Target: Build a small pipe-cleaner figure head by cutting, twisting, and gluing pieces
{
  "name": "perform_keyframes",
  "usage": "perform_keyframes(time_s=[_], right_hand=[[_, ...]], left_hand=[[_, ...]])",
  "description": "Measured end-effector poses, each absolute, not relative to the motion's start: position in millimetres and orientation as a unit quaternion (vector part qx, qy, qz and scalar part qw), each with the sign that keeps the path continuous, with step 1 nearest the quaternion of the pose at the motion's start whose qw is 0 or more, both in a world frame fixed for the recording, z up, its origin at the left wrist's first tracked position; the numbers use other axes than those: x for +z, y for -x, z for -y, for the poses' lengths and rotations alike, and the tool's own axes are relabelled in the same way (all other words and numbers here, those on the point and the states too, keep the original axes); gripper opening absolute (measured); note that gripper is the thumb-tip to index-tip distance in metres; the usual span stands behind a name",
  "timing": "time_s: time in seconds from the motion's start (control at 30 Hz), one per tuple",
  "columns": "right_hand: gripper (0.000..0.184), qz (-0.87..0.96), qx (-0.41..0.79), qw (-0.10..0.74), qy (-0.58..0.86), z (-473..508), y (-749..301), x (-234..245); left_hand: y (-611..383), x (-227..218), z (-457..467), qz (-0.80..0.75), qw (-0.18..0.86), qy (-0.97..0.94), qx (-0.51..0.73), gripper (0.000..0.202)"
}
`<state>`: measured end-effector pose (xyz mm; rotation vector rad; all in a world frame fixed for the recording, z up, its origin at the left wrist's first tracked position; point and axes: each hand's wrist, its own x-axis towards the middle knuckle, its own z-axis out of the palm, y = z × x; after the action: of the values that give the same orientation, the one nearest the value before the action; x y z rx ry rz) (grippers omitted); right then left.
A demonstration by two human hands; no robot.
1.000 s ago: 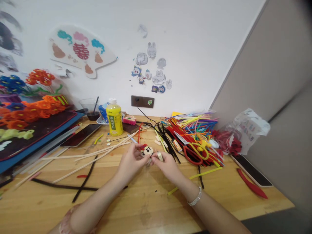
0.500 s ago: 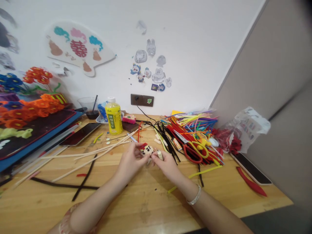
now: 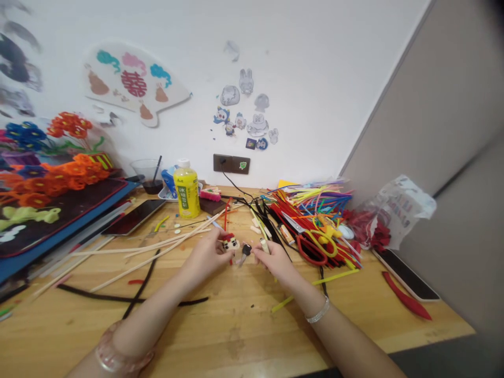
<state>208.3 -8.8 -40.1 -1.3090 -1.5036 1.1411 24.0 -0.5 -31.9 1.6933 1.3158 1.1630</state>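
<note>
Apart moved our left hand (image 3: 205,258), gripping a small cream-and-red figure (image 3: 231,243), and right hand (image 3: 276,261), gripping a pale cylindrical stick (image 3: 264,244); we saw a small black piece (image 3: 247,249) between.

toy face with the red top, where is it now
In the head view, just left of centre: the toy face is held in the left hand, left of a small black piece.
</note>
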Motion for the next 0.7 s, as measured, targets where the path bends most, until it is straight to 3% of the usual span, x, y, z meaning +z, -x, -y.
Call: perform_keyframes(time_s=[0.3,0.5,0.7], right_hand=[[0.023,0.656,0.398,0.361,0.530,9,-213,-37],[0.018,0.723,0.245,0.332,0.554,6,-220,-36],[0.014,0.741,0.140,0.254,0.606,4,-230,-32]], left_hand=[[-18,-27,-1,-0.543,0.260,-0.717,0.352,0.026],[-10,-22,-3,-0.578,0.148,-0.761,0.255,0.016],[-4,-14,-1,-0.612,0.110,-0.757,0.199,0.013]])
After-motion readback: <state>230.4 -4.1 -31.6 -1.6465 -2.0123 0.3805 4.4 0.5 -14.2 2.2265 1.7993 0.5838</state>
